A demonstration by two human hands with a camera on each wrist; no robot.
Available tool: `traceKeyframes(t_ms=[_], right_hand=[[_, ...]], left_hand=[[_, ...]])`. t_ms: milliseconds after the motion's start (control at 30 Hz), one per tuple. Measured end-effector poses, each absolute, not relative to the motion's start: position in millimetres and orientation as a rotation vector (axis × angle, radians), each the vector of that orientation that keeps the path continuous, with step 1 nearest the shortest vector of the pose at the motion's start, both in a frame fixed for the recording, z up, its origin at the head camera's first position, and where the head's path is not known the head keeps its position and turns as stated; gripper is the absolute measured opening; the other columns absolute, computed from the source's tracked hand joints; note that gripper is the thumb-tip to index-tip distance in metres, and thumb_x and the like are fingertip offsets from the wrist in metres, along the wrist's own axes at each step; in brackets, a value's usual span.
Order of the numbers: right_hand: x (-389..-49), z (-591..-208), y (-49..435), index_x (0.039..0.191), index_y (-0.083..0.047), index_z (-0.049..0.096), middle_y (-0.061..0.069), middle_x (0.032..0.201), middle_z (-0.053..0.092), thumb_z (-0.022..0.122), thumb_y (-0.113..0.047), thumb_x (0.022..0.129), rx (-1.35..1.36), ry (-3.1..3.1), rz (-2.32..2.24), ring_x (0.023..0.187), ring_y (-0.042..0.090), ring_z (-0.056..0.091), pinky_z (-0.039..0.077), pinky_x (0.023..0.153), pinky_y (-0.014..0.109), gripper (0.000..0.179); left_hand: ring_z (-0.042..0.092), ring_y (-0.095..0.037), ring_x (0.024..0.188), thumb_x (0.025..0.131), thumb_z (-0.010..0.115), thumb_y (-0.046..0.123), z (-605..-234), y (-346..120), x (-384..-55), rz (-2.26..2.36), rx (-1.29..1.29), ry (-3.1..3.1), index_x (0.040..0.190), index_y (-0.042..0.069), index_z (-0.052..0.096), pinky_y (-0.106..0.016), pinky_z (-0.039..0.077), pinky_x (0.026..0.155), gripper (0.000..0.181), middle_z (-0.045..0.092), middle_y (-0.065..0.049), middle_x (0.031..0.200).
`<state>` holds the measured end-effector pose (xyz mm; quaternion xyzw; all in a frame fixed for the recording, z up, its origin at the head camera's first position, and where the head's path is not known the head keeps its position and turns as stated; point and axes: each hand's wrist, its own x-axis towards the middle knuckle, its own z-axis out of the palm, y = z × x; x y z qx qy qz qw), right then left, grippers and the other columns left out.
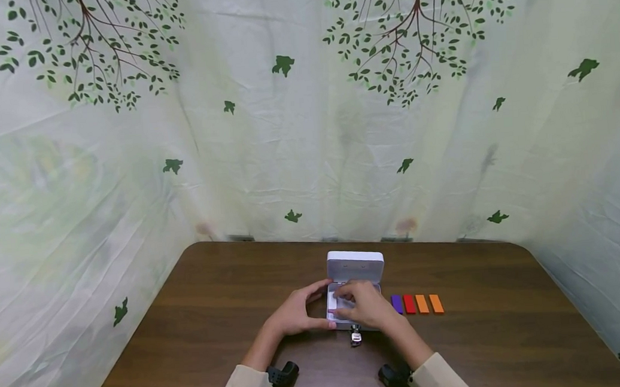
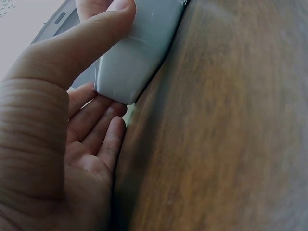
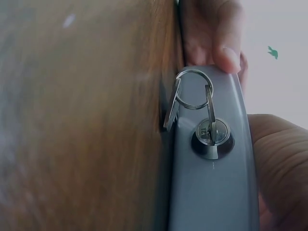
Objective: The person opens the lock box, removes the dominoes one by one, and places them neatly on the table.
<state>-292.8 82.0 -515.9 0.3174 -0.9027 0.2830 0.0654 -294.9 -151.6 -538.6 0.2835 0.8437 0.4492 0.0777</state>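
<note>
A small grey-white lock box (image 1: 355,268) stands on the table with its hinged lid raised. My left hand (image 1: 295,312) grips the box's left side, thumb at the front corner and fingers toward the back. In the left wrist view, fingertips touch the corner of the box (image 2: 137,57). My right hand (image 1: 369,304) reaches over the right side, its bent fingers and thumb down inside the box; whether they hold anything is hidden. One key (image 3: 211,115) sits in the front lock, and a second key (image 3: 172,106) hangs from the same metal ring (image 3: 193,107).
Right of the box lie a purple block (image 1: 397,304), a red block (image 1: 409,304) and two orange blocks, one inner orange block (image 1: 422,304) and one outer orange block (image 1: 436,304), in a row. The brown wooden table (image 1: 229,277) meets a leaf-patterned curtain (image 1: 307,157) behind.
</note>
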Motion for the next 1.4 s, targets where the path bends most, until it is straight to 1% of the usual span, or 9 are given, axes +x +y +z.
traceKeyframes(t_ms=[233, 367, 567, 667, 767, 933, 1067, 1233, 1400], right_hand=[[-291.2, -515.7, 81.9, 0.101, -0.013, 0.079, 0.001, 0.097, 0.077, 0.089, -0.029, 0.081, 0.933, -2.716, 0.904, 0.086, 0.017, 0.070, 0.060, 0.078, 0.034, 0.027], [-291.1, -516.5, 82.4, 0.101, -0.012, 0.079, 0.000, 0.098, 0.078, 0.089, -0.028, 0.081, 0.903, -2.721, 0.930, 0.089, 0.016, 0.071, 0.060, 0.081, 0.036, 0.027], [-290.9, -517.0, 82.5, 0.102, -0.012, 0.079, 0.001, 0.100, 0.078, 0.088, -0.029, 0.082, 0.880, -2.729, 0.960, 0.091, 0.017, 0.070, 0.059, 0.084, 0.039, 0.028], [-290.9, -517.8, 82.9, 0.107, -0.012, 0.078, 0.002, 0.103, 0.077, 0.087, -0.028, 0.082, 0.881, -2.726, 0.963, 0.093, 0.018, 0.070, 0.060, 0.085, 0.039, 0.031], [-290.4, -517.8, 83.4, 0.115, -0.009, 0.075, 0.004, 0.106, 0.075, 0.087, -0.027, 0.083, 0.882, -2.727, 0.977, 0.094, 0.018, 0.069, 0.061, 0.085, 0.039, 0.039], [-288.9, -516.6, 84.6, 0.123, -0.006, 0.070, 0.004, 0.105, 0.072, 0.087, -0.026, 0.083, 0.876, -2.738, 0.980, 0.093, 0.017, 0.067, 0.060, 0.084, 0.036, 0.049], [-287.7, -515.9, 86.6, 0.127, -0.007, 0.069, 0.003, 0.106, 0.069, 0.085, -0.027, 0.084, 0.893, -2.760, 0.943, 0.093, 0.015, 0.064, 0.059, 0.083, 0.034, 0.050], [-286.3, -514.2, 89.8, 0.133, -0.006, 0.067, 0.007, 0.114, 0.067, 0.081, -0.027, 0.087, 0.941, -2.775, 0.879, 0.097, 0.018, 0.062, 0.058, 0.085, 0.037, 0.052], [-286.2, -512.8, 92.0, 0.132, -0.006, 0.068, 0.007, 0.114, 0.065, 0.080, -0.025, 0.087, 0.959, -2.768, 0.873, 0.097, 0.018, 0.060, 0.057, 0.085, 0.037, 0.050]], left_hand=[[0.052, -0.025, 0.142, 0.079, 0.088, 0.049, -538.6, -151.6, -294.5, 1.351, 0.844, 2.531, 0.156, 0.023, 0.043, -0.049, 0.042, 0.119, 0.094, 0.048, 0.001, 0.159], [0.052, -0.025, 0.143, 0.079, 0.088, 0.048, -538.8, -151.9, -294.4, 1.348, 0.837, 2.530, 0.156, 0.024, 0.043, -0.049, 0.042, 0.119, 0.093, 0.047, 0.002, 0.159], [0.049, -0.021, 0.144, 0.079, 0.088, 0.049, -538.3, -152.5, -295.1, 1.336, 0.837, 2.529, 0.157, 0.023, 0.042, -0.047, 0.040, 0.120, 0.095, 0.045, 0.004, 0.160], [0.050, -0.022, 0.144, 0.079, 0.088, 0.049, -538.2, -152.3, -295.2, 1.329, 0.842, 2.538, 0.157, 0.023, 0.042, -0.047, 0.041, 0.120, 0.095, 0.046, 0.004, 0.160], [0.051, -0.024, 0.143, 0.079, 0.088, 0.048, -538.4, -152.2, -295.1, 1.347, 0.851, 2.534, 0.157, 0.021, 0.043, -0.048, 0.041, 0.119, 0.094, 0.047, 0.001, 0.159], [0.052, -0.023, 0.143, 0.079, 0.089, 0.047, -539.6, -152.5, -295.6, 1.360, 0.854, 2.524, 0.156, 0.020, 0.043, -0.048, 0.041, 0.119, 0.094, 0.048, 0.001, 0.159], [0.051, -0.024, 0.143, 0.079, 0.088, 0.048, -540.7, -153.2, -295.9, 1.334, 0.850, 2.536, 0.157, 0.021, 0.042, -0.048, 0.041, 0.119, 0.094, 0.047, 0.001, 0.159], [0.052, -0.025, 0.143, 0.079, 0.087, 0.049, -540.6, -153.3, -296.5, 1.325, 0.857, 2.536, 0.157, 0.021, 0.042, -0.048, 0.041, 0.119, 0.094, 0.047, 0.001, 0.159], [0.052, -0.023, 0.143, 0.079, 0.088, 0.049, -540.2, -152.0, -296.0, 1.335, 0.858, 2.530, 0.157, 0.021, 0.043, -0.048, 0.041, 0.119, 0.094, 0.047, 0.002, 0.159]])
